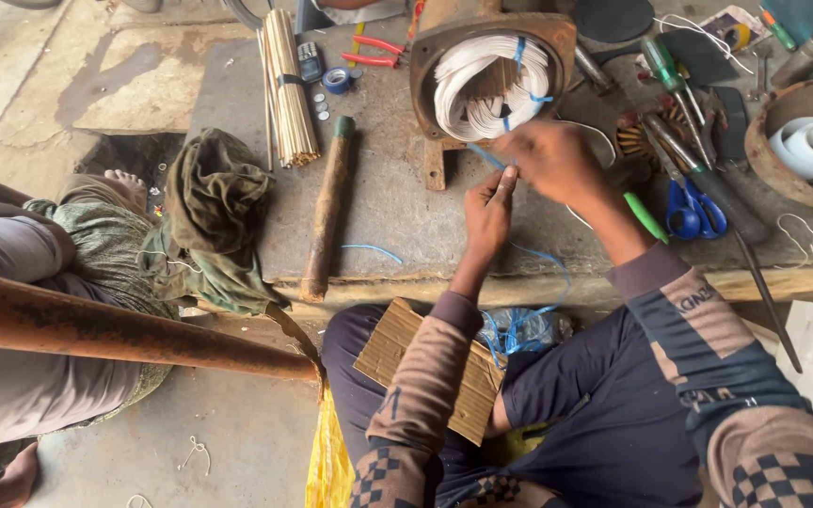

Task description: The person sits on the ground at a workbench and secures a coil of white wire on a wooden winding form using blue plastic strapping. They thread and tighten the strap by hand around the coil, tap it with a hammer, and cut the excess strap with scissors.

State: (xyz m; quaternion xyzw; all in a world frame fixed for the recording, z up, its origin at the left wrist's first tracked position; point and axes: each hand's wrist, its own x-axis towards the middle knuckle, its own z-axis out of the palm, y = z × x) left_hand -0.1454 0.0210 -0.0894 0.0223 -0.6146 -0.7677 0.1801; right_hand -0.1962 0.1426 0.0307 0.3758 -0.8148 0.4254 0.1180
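Note:
My left hand (pixel 488 214) and my right hand (pixel 549 160) meet just below a rusty round motor housing (pixel 435 56) filled with white insulated windings (pixel 486 85) tied with blue strips. Both hands pinch a thin blue cord (pixel 482 156) that runs from the windings, and more of it trails down toward a tangle on my lap (pixel 519 329). The right hand is blurred. A piece of brown cardboard (pixel 430 367) rests on my left thigh.
On the stone slab (pixel 378 198) lie a rusty rod with a green tip (pixel 328 207), a bundle of thin sticks (pixel 289 85), red pliers (pixel 374 52), blue scissors (pixel 692 214), screwdrivers (pixel 670 71) and a rusty bowl with white rolls (pixel 806 141). Another person sits at left (pixel 39 254) behind a rusty pipe (pixel 96 325).

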